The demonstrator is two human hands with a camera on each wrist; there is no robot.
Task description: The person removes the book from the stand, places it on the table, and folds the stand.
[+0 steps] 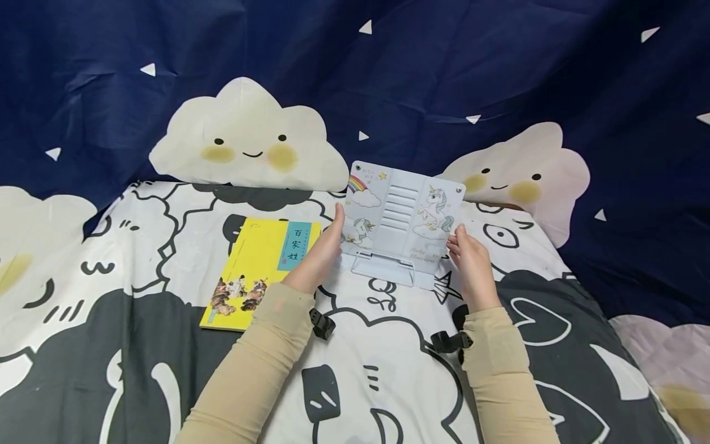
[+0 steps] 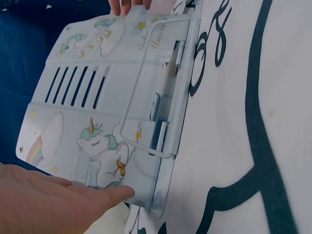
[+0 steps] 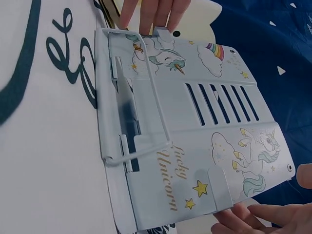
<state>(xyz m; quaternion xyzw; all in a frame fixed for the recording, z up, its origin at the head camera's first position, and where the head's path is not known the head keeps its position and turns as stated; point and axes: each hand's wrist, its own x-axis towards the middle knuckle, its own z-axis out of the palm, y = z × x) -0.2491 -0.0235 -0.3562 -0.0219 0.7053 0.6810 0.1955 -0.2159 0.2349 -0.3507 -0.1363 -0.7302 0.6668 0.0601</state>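
A pale blue-white metal book stand [image 1: 396, 219] with unicorn, rainbow and cloud prints leans back over the bed between both hands. Slots run up its middle, and a wire support [image 1: 383, 269] folds out at the bottom. My left hand [image 1: 322, 253] holds its left side, thumb pointing up along the edge. From the right, my right hand [image 1: 471, 262] grips the other side edge; its fingers [image 3: 239, 217] curl at the rim beside a small side clip [image 3: 220, 187]. The lower edge is close over the sheet.
A yellow book [image 1: 257, 271] with a blue title panel lies left of the stand, partly behind my left forearm. Cartoon-printed bedding [image 1: 383, 345] spreads below. Cloud-shaped cushions [image 1: 244, 139] rest against a dark blue fabric backdrop [image 1: 410, 68].
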